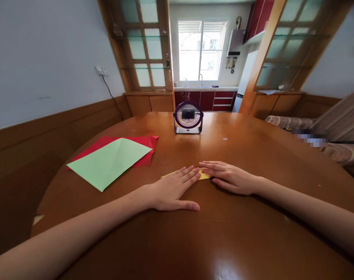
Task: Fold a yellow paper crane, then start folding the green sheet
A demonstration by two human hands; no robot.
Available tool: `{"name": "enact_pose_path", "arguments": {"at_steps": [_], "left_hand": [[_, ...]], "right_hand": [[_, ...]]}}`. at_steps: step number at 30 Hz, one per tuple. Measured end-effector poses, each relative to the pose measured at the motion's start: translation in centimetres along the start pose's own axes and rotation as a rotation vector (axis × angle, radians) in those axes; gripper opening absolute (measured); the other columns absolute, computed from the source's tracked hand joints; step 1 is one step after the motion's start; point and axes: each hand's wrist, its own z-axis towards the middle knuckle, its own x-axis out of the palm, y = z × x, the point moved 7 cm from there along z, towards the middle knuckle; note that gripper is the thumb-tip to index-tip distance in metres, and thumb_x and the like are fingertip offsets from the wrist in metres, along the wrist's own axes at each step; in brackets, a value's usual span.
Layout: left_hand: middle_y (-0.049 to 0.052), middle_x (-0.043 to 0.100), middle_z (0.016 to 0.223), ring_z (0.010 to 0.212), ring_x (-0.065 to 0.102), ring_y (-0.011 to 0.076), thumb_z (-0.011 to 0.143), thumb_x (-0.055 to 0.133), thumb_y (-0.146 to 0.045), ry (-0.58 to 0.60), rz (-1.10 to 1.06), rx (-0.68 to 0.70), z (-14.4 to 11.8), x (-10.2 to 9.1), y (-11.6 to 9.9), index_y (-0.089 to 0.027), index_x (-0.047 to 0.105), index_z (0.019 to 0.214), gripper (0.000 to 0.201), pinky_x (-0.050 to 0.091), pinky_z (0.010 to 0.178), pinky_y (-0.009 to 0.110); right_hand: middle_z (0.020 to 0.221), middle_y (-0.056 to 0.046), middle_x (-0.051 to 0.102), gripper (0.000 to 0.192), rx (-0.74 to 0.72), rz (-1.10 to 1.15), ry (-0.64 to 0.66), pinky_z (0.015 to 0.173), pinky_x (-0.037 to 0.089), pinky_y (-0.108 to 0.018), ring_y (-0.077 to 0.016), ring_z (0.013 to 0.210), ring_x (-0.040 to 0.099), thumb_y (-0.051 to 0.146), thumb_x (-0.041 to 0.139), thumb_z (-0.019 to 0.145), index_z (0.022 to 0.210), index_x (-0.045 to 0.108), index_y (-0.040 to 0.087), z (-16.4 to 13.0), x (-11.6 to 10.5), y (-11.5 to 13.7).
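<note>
A small piece of yellow paper (205, 176) lies on the wooden table, mostly covered by my hands. My left hand (177, 190) rests flat across it, fingers stretched out and thumb spread to the side. From the right, my right hand (231, 177) lays its extended fingertips on the paper's right part, close to the left fingertips. How the paper is folded cannot be made out under the hands. To the left, a light green sheet (109, 163) lies over red paper (149, 157).
A small purple desk fan (188, 116) stands farther back on the round wooden table (252, 233). A tiny white scrap (225, 139) lies to the right of the fan. A striped cushioned seat (290, 121) is beyond the table's right edge.
</note>
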Motion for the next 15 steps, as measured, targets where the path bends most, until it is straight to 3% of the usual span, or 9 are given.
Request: {"name": "enact_pose_path", "arguments": {"at_steps": [2,5,15], "left_hand": [[0.013,0.000,0.158,0.146,0.002,0.0283,0.087,0.034,-0.073,0.015,-0.004,-0.010,0.0,0.1,0.0,-0.011,0.006,0.153,0.095,0.007,0.120,0.042],[0.014,-0.003,0.157,0.146,0.000,0.0276,0.087,0.034,-0.073,0.017,-0.005,-0.020,0.0,0.2,0.2,-0.010,0.004,0.152,0.096,0.006,0.120,0.041],[0.012,-0.001,0.158,0.146,0.002,0.0283,0.086,0.039,-0.071,-0.006,0.000,0.029,0.0,0.0,0.2,-0.013,0.004,0.152,0.095,0.008,0.120,0.043]], "right_hand": [[0.157,-0.014,0.019,0.055,0.015,0.011,0.078,0.118,0.024,-0.046,-0.0232,0.146,0.017,0.033,0.038,0.100,0.150,0.023,0.014,0.0,0.9,0.6],[0.158,-0.016,0.006,0.067,0.060,0.005,0.178,0.120,0.017,-0.045,-0.0237,0.147,0.007,0.042,0.039,0.099,0.152,0.011,0.010,-0.1,2.0,0.7],[0.157,-0.017,0.012,0.073,0.033,-0.027,0.177,0.120,0.018,-0.044,-0.0258,0.146,0.012,0.048,0.042,0.097,0.151,0.013,0.009,-0.2,1.9,0.7]]}}
